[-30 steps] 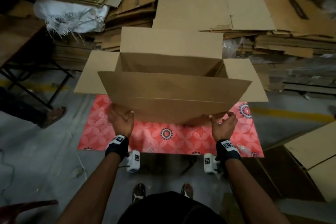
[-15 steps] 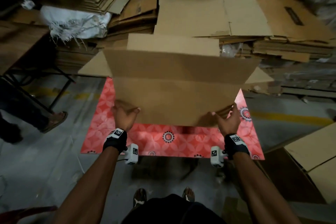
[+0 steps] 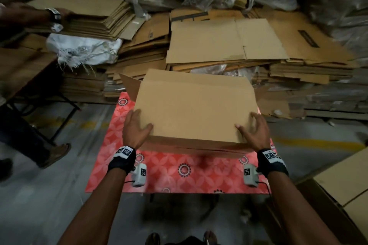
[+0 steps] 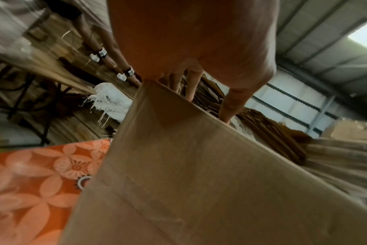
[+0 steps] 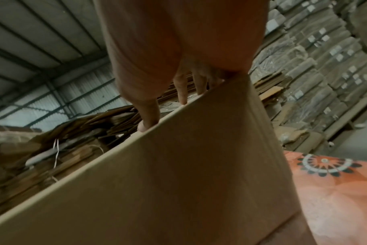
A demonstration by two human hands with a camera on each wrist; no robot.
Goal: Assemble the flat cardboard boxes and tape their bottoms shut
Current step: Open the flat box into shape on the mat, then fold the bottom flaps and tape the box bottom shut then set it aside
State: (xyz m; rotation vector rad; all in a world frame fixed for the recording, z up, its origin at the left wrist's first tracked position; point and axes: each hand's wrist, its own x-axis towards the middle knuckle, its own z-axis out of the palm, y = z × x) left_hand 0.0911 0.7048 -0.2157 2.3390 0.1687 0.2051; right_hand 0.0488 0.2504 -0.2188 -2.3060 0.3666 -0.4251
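A brown cardboard box (image 3: 195, 109) lies tipped on the table with the red patterned cloth (image 3: 179, 173), one broad plain face up and flaps sticking out at the far end. My left hand (image 3: 135, 127) grips its near left corner, thumb on the top face and fingers over the side edge. My right hand (image 3: 253, 131) grips the near right corner the same way. In the left wrist view my left hand (image 4: 199, 41) caps the corner of the box (image 4: 178, 174). In the right wrist view my right hand (image 5: 178, 41) reaches over the edge of the box (image 5: 168, 174), fingertips hidden behind it.
Stacks of flat cardboard (image 3: 223, 42) fill the space behind the table, with a white sack (image 3: 83, 47) at the left. Another person's arm (image 3: 29, 16) handles a stack there; their legs (image 3: 29, 141) stand left. More boxes (image 3: 342, 185) sit at the lower right.
The box has been turned forward from open side up onto its side. Both hands have shifted from its lower near corners to the near corners of the now upward face.
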